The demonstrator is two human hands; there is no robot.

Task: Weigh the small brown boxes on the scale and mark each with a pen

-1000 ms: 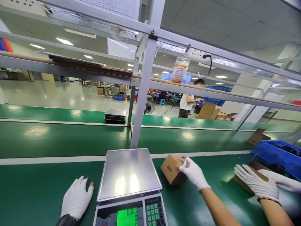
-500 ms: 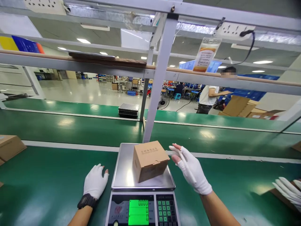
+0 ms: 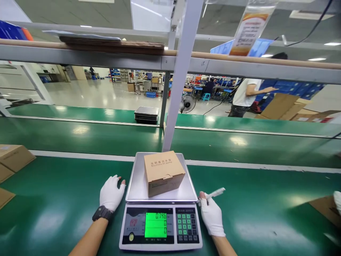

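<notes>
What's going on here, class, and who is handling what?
A cardboard box sits at an angle on the pan of a scale, touched by neither hand. The lit display shows a non-zero top line. The person's gloved left hand lies beside the scale on the green surface. The gloved right hand, on the other side, has a slim white item in its grip, too blurred to name.
</notes>
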